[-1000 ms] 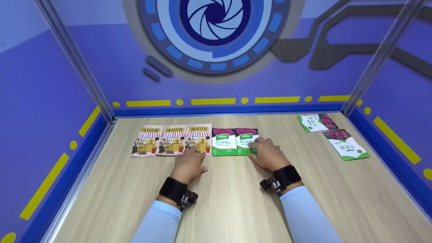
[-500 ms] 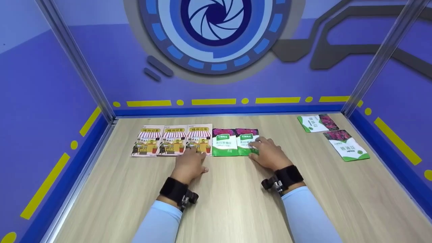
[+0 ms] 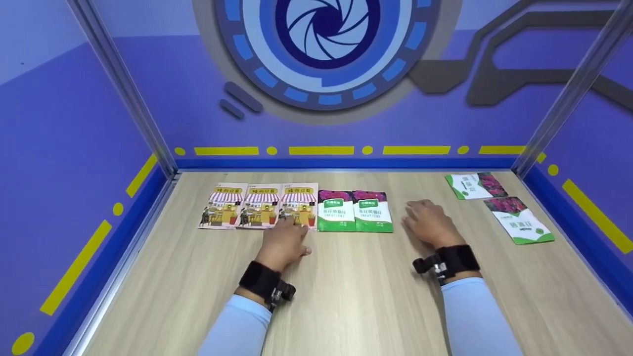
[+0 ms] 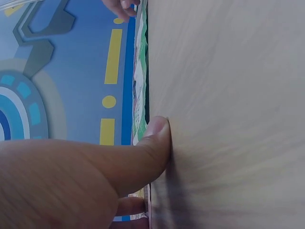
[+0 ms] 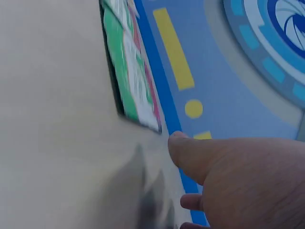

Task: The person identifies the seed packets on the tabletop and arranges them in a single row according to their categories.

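Note:
My left hand (image 3: 283, 242) rests its fingertips on the lower part of the rightmost pink packet (image 3: 298, 202), which bears a striped shop awning. In the left wrist view the thumb (image 4: 152, 143) presses down at the table surface. Two more pink packets, one at the left end (image 3: 221, 210) and one in the middle (image 3: 257, 210), continue the row leftward. On its right lie two green-and-white flower seed packets, an inner one (image 3: 336, 212) and an outer one (image 3: 373, 212). My right hand (image 3: 432, 223) hovers beside the outer one, fingers loosely bent and holding nothing.
Two more seed packets with pink flowers lie at the table's right, one sideways at the back (image 3: 475, 186) and one slanted in front of it (image 3: 519, 221). Blue printed panels (image 3: 316, 133) enclose the wooden table (image 3: 356, 296) at back and sides.
My right hand has let go of the outer green seed packet and moved right, away from it. The left hand stays on the pink packet. The view has shifted slightly.

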